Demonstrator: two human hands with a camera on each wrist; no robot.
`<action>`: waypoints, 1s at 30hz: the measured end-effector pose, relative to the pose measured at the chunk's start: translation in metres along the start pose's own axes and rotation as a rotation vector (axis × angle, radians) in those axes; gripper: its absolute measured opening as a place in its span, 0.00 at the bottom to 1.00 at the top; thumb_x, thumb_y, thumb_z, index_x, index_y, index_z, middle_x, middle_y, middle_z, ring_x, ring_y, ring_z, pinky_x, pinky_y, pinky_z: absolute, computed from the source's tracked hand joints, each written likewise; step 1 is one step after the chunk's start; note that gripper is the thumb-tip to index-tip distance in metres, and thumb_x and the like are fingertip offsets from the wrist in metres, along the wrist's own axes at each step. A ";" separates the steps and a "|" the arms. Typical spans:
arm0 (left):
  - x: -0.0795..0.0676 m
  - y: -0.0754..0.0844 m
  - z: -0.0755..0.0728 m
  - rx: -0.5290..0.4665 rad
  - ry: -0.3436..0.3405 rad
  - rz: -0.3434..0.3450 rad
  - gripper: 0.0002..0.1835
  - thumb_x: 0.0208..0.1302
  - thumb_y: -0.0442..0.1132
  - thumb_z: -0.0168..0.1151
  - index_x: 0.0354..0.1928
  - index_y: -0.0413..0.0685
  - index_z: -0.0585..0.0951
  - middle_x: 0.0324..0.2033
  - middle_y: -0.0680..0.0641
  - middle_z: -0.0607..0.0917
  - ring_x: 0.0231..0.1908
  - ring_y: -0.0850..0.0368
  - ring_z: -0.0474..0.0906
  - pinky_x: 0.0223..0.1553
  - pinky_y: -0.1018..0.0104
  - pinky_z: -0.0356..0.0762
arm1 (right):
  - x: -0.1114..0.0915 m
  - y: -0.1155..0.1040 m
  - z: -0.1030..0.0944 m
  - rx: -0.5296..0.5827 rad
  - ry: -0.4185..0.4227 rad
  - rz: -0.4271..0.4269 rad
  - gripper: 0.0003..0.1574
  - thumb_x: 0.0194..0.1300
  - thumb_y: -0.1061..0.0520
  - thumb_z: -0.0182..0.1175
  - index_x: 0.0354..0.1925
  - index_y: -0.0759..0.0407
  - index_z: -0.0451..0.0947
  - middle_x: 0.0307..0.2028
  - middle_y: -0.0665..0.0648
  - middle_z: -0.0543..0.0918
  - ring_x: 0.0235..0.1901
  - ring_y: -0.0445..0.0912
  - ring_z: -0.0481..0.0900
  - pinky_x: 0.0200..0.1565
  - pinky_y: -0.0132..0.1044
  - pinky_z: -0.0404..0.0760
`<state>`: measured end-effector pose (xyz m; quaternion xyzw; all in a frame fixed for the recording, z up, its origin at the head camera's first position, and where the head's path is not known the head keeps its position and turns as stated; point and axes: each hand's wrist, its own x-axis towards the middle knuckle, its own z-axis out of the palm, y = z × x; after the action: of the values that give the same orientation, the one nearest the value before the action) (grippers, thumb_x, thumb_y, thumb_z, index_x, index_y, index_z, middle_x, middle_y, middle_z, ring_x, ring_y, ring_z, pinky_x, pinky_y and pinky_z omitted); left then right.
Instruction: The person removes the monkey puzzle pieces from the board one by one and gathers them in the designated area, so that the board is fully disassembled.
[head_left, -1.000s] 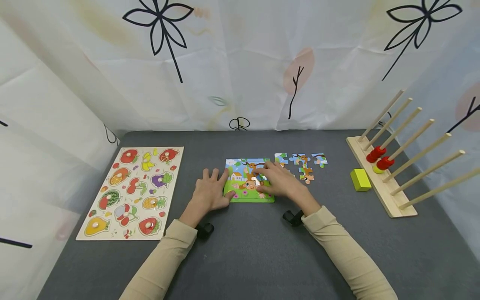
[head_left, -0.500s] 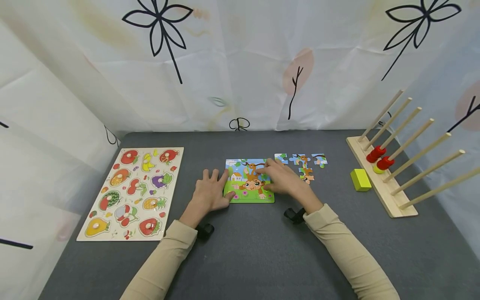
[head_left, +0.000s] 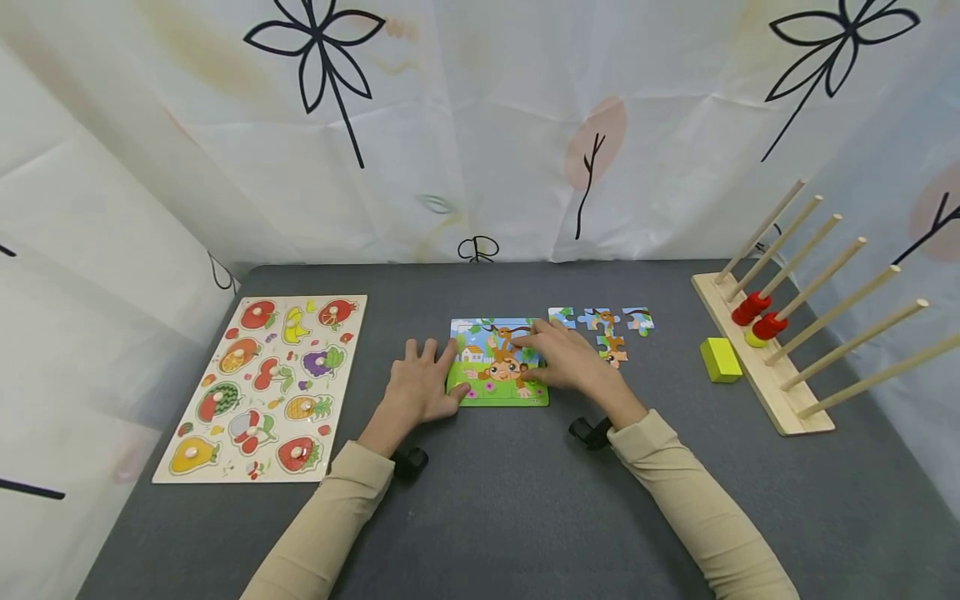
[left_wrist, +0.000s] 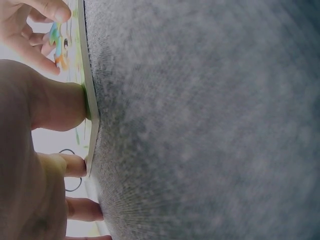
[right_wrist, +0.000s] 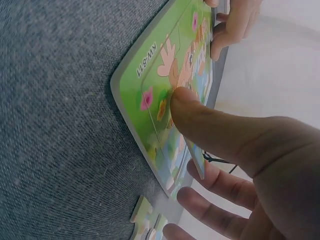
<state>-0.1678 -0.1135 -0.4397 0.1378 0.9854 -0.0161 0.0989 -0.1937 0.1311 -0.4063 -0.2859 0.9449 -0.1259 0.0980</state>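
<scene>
A monkey jigsaw puzzle board (head_left: 487, 393) lies flat near the middle of the table in the head view. My left hand (head_left: 420, 385) rests at its left side with fingers spread, the thumb on the lower left part of the board. Over the board's right side, my right hand (head_left: 566, 360) pinches a puzzle piece (right_wrist: 197, 159) between thumb and fingers. In the right wrist view this piece stands tilted above the board surface; the hand hides part of it. Several loose puzzle pieces (head_left: 612, 350) lie just right of the board, partly behind the right hand.
A fruit peg puzzle (head_left: 281, 408) lies at the left. On the right stands a wooden rack with upright pegs (head_left: 806, 417), bearing red and yellow beads (head_left: 768, 327). Beside its base sits a yellow-green block (head_left: 722, 360). A printed white curtain (head_left: 480, 150) hangs behind the table.
My right hand has shifted slightly right over the board, and more of the monkey picture shows. A bright white patch near its fingertips has gone. My left hand stays in place.
</scene>
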 end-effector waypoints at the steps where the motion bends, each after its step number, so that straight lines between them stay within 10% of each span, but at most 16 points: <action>1: 0.000 0.000 0.000 -0.002 0.002 0.000 0.44 0.69 0.66 0.51 0.80 0.53 0.58 0.66 0.37 0.71 0.61 0.35 0.66 0.42 0.47 0.82 | 0.000 0.000 0.000 0.002 -0.003 0.002 0.33 0.64 0.48 0.72 0.66 0.53 0.79 0.48 0.58 0.79 0.40 0.50 0.72 0.38 0.41 0.71; 21: -0.002 0.000 0.000 -0.008 0.011 0.006 0.43 0.69 0.66 0.52 0.80 0.52 0.59 0.66 0.36 0.71 0.63 0.34 0.66 0.43 0.46 0.82 | -0.001 0.000 0.001 0.017 -0.013 0.023 0.30 0.66 0.48 0.71 0.64 0.51 0.80 0.60 0.61 0.80 0.57 0.58 0.80 0.54 0.56 0.80; 30: -0.001 0.001 0.001 0.000 0.002 -0.003 0.44 0.69 0.66 0.52 0.80 0.52 0.58 0.67 0.37 0.71 0.62 0.35 0.66 0.44 0.47 0.82 | 0.000 0.001 0.001 -0.001 -0.013 0.034 0.30 0.65 0.47 0.71 0.63 0.51 0.81 0.54 0.60 0.84 0.48 0.53 0.81 0.44 0.48 0.81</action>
<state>-0.1666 -0.1132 -0.4401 0.1365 0.9857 -0.0162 0.0977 -0.1944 0.1317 -0.4075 -0.2706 0.9491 -0.1215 0.1062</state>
